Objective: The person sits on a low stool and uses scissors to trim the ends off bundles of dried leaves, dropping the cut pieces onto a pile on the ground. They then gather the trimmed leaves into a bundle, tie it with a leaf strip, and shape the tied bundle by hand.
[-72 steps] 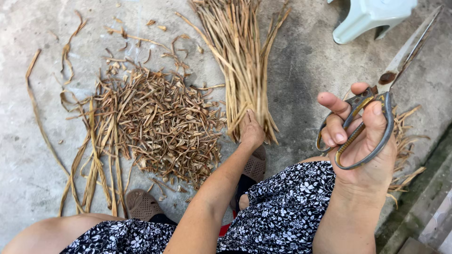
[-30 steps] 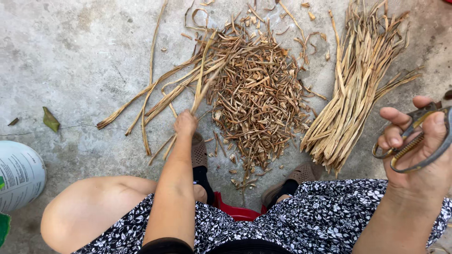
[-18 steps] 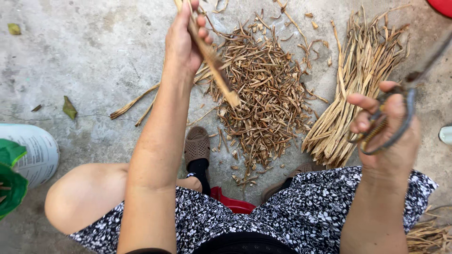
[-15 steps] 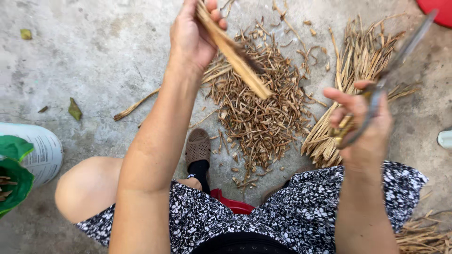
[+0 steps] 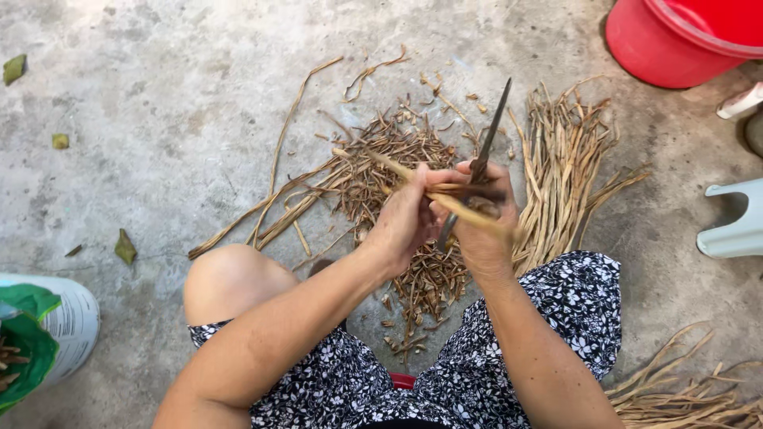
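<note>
My left hand grips a long dried plant stalk that runs across in front of me. My right hand holds a pair of metal scissors, blades pointing up and away, right against the stalk. Both hands meet above a pile of short cut stalk pieces on the concrete floor. A bundle of long uncut stalks lies to the right of the pile.
A red bucket stands at the top right, a pale plastic stool leg at the right edge. A white sack with a green lining sits at the lower left. More dried stalks lie at the lower right. My knees frame the pile.
My left hand picked a stalk from the floor left of the pile and lifted it. Both hands have come together, the scissors now against the stalk.
</note>
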The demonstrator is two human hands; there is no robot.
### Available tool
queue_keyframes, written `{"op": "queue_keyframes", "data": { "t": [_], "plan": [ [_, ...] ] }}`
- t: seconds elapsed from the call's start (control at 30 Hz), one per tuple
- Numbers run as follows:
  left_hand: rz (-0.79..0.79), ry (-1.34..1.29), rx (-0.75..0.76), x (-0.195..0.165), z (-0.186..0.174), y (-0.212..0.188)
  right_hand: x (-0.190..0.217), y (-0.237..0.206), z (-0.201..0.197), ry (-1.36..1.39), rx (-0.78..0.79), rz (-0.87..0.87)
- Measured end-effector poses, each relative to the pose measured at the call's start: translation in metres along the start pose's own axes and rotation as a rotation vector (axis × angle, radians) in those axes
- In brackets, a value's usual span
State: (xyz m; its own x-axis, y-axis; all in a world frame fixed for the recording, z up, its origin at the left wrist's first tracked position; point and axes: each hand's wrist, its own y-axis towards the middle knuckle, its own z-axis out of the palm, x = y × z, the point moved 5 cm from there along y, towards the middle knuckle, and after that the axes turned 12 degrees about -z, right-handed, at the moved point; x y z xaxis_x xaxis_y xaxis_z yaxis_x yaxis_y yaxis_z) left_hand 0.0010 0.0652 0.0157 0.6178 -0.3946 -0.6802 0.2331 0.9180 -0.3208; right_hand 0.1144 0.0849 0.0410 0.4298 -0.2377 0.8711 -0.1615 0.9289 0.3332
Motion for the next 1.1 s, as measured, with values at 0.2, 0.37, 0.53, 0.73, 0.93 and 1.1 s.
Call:
{"op": "queue_keyframes", "data": {
  "t": [0.2, 0.37, 0.53, 0.73, 0.93, 1.1],
  "plan": [
    [0.054, 1.299, -0.409, -0.046, -0.018, -0.026, 0.0, 0.016, -0.035, 0.069, -0.021, 0.08],
    [0.616, 1.013, 0.136, -0.041, 0.018, -0.036, -0.004, 0.011, -0.031, 0.11, -0.003, 0.246],
    [-0.001, 0.494, 0.109, -0.006, -0.006, -0.015, 0.008, 0.019, -0.04, -0.082, -0.04, 0.181],
    [0.086, 0.289, -0.072, -0.023, -0.033, -0.016, 0.02, 0.024, -0.053, -0.159, -0.025, 0.109],
    [0.233, 0.233, -0.177, -0.048, -0.046, -0.022, 0.024, 0.016, -0.05, -0.336, 0.242, 0.144],
    [0.192, 0.229, -0.202, -0.045, -0.043, -0.023, 0.009, -0.004, -0.035, -0.39, 0.29, 0.277]
  ]
}}
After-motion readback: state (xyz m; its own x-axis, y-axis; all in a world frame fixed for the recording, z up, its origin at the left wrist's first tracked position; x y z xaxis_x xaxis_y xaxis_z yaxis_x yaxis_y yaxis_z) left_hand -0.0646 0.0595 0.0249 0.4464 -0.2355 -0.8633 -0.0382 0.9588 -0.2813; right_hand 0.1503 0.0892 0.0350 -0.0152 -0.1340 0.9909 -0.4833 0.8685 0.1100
